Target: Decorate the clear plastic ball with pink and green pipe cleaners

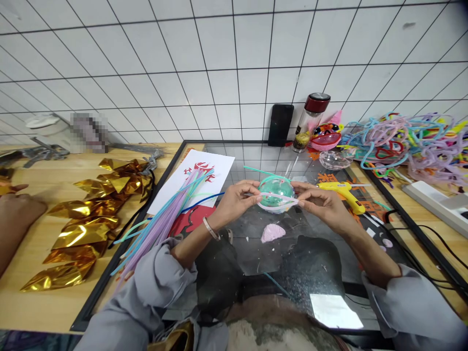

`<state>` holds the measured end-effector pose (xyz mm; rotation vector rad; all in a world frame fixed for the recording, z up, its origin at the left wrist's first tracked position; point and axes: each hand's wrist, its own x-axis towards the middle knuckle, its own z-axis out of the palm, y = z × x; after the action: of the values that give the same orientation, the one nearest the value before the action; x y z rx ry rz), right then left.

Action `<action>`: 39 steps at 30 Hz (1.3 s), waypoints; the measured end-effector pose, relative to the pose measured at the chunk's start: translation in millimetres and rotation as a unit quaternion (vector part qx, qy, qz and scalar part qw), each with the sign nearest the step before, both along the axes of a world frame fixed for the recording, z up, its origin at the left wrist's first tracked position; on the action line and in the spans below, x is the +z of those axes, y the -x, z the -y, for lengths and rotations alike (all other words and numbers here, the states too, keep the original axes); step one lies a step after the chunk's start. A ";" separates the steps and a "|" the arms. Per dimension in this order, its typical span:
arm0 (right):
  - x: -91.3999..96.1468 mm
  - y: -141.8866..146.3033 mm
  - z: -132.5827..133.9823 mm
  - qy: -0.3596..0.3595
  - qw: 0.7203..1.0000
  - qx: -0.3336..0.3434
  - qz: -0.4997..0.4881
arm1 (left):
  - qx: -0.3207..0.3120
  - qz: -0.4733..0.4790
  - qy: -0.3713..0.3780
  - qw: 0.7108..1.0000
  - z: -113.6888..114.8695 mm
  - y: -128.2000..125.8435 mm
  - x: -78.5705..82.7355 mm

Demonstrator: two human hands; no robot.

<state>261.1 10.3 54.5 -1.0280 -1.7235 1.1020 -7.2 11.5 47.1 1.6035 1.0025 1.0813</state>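
Observation:
My left hand and my right hand together hold a clear plastic ball with teal inside, above a black-framed glass board. Both hands pinch a pale pink pipe cleaner that runs round the ball's lower half. A teal pipe cleaner sticks out to the left behind the ball. A small pink fuzzy piece lies on the glass right below. A silver bangle sits on my left wrist.
A bundle of purple and teal pipe cleaners lies at left over white paper. A yellow glue gun, a bottle, a phone and a tangled pipe-cleaner pile sit right. Gold foil shapes and another person's hand are far left.

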 end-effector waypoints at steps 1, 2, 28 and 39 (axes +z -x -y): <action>-1.8 -1.1 2.8 -0.015 1.000 0.008 0.007 | 0.004 0.004 -0.006 1.000 0.5 -0.3 -1.8; -3.8 -2.6 6.0 -0.033 0.999 0.017 0.018 | 0.006 0.010 -0.013 1.000 1.2 -0.6 -3.2; -12.1 1.6 18.5 -0.032 0.998 -0.058 -0.024 | 0.017 0.064 0.139 0.988 6.4 -18.4 -11.7; -10.6 6.5 15.1 -0.107 0.991 -0.068 0.030 | 0.029 0.036 -0.028 0.999 2.9 -11.3 -20.7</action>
<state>254.6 -4.8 43.9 -1.0349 -1.7489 0.7878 4.1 8.6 26.4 1.5771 0.9835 1.2088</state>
